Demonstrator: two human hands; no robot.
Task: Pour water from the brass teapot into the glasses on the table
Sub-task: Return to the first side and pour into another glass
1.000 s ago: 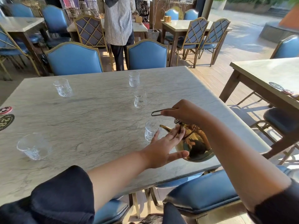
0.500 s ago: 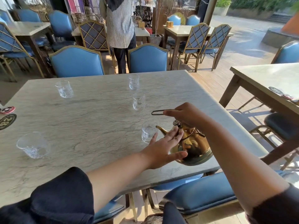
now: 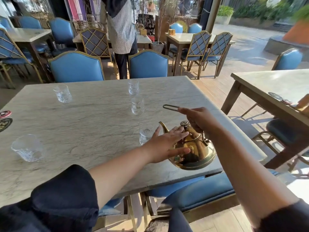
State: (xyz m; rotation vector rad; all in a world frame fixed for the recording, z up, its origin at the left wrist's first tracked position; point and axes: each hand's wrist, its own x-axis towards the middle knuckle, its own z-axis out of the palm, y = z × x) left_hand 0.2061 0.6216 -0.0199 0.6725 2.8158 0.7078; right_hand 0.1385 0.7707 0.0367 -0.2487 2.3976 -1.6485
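The brass teapot [image 3: 194, 151] hangs just above the near right part of the marble table [image 3: 83, 124], spout pointing left and raised. My right hand [image 3: 199, 119] is shut on its wire handle, whose loop sticks out to the left. My left hand [image 3: 167, 144] lies flat against the lid and side, fingers spread, thumb lower on the body. A small glass [image 3: 145, 134] stands right under the spout, partly hidden by my left fingers. Two more glasses [image 3: 137, 105] [image 3: 133, 87] line up beyond it. A glass [image 3: 62, 93] stands far left and a wider one [image 3: 27, 148] near left.
Two round coasters [image 3: 5, 118] lie at the table's left edge. Blue chairs [image 3: 76, 67] [image 3: 148, 64] stand at the far side, and a person [image 3: 122, 30] stands behind them. Another table [image 3: 275, 84] is to the right, and a blue seat [image 3: 200, 191] sits below the near edge.
The teapot has tipped back toward upright and its spout has risen away from the near glass. Both hands stayed on it. The view shifted slightly.
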